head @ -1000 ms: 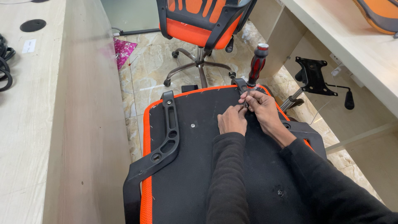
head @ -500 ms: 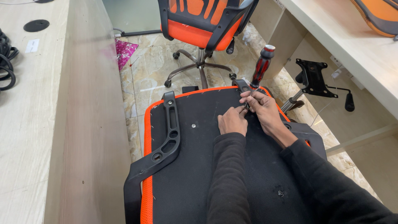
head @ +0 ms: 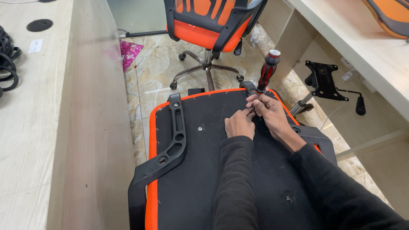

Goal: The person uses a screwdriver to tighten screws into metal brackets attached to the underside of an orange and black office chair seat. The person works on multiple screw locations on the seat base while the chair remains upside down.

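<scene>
The right hand (head: 268,111) was closed around the shaft of a screwdriver (head: 267,72) with a red and black handle, which stood nearly upright, its handle leaning slightly to the right above the fist and its tip hidden behind the fingers. The left hand (head: 240,124) lay just beside the right one, touching it, its fingers curled and pinched together at the spot where the tip came down; whatever it pinched was too small to make out. Both hands rested on the black underside of an upturned chair seat (head: 204,170) with an orange edge, near its far right corner. A black armrest bracket (head: 170,140) ran along the left side of the seat, and a matching armrest bracket (head: 315,138) showed on the right, partly behind the dark sleeve. A small screw (head: 200,128) sat in the fabric between the left bracket and the hands. Beyond the seat stood an assembled orange and black office chair (head: 208,30) on a marble floor (head: 153,76). A black metal chair mechanism (head: 326,81) with a lever lay on the floor to the right, under a pale desk (head: 362,47). A light wooden panel (head: 55,127) filled the left side.
</scene>
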